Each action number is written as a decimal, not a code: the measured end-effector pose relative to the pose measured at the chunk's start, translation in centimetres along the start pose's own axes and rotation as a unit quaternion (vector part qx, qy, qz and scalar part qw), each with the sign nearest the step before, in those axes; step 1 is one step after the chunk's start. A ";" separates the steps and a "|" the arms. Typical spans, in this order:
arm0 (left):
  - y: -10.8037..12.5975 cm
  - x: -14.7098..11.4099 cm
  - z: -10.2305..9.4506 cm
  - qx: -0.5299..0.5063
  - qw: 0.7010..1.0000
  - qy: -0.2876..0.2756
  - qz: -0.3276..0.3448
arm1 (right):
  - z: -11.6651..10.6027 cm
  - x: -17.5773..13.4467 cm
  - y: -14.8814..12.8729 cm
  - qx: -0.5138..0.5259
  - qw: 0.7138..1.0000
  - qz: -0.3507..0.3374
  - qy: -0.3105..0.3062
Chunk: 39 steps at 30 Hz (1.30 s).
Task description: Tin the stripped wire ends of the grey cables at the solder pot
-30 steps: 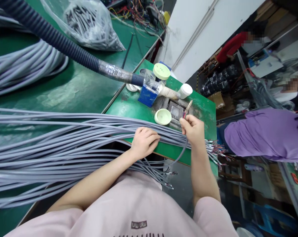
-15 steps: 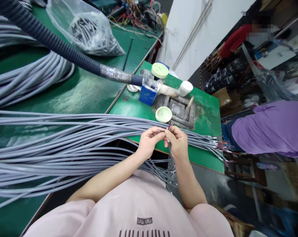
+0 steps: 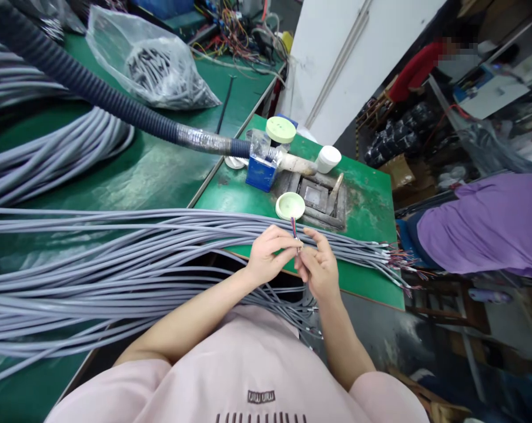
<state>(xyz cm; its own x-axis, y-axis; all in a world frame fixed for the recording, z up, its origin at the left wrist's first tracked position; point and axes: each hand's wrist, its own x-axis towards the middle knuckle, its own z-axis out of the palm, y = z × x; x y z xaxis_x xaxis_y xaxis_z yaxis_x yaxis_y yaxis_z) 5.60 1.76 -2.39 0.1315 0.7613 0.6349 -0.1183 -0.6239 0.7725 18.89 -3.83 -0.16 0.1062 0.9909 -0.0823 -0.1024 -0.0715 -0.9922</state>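
Note:
My left hand (image 3: 269,254) is closed, thumb and finger pinching a grey cable at its stripped end. Thin coloured wires (image 3: 294,228) stick up from that end, reaching to the near rim of a pale green dish (image 3: 290,206). Just right of and below those fingertips is my right hand (image 3: 322,269), curled about the same cable with its index finger lifted off; its grip is partly hidden. Behind and under both hands runs a bundle of grey cables (image 3: 195,228), whose stripped ends (image 3: 391,257) fan out at the right edge of the green board.
Beyond the dish are a sooty framed plate (image 3: 317,198), a white tub (image 3: 328,158), a blue box (image 3: 261,171) and a ribbed hose (image 3: 137,111). A plastic bag (image 3: 160,70) of grey pieces lies at the back left. A person in purple (image 3: 486,223) is at the right.
My left fingertips have moved down and right onto the cable end. The right hand has lowered slightly and lifted its index finger. The coloured wires now point up towards the dish.

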 end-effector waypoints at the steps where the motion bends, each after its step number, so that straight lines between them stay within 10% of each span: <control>1: 0.0 -0.2 0.2 -0.035 0.998 0.020 -0.047 | 0.1 0.0 0.0 0.002 1.000 -0.004 0.003; 7: 0.2 -1.6 1.1 -0.258 0.914 -0.003 -0.313 | 0.6 -0.7 -0.3 -0.008 1.000 -0.007 0.022; 17: 0.8 -2.4 0.2 -0.398 0.806 -0.182 -0.398 | -2.2 1.3 -4.2 -0.185 0.980 -0.024 -0.064; 25: 1.9 -2.8 -0.1 -0.396 0.797 -0.213 -0.404 | 0.7 1.6 -3.3 -0.126 0.985 -0.116 0.004; 33: 1.8 -3.4 -0.6 -0.386 0.804 -0.214 -0.398 | -1.2 3.6 -3.8 0.026 0.982 -0.139 0.123; 39: 1.1 -4.0 -0.8 -0.400 0.794 -0.216 -0.405 | -2.3 2.8 -4.7 -0.177 0.976 0.033 -0.119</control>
<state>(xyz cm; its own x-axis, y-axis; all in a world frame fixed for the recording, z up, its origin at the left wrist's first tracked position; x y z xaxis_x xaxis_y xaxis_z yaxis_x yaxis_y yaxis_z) 4.10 -1.88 -4.09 0.7872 0.6166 0.0095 -0.3868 0.4816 0.7864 21.94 -0.94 4.01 -0.1253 0.9784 -0.1643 0.2522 -0.1287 -0.9591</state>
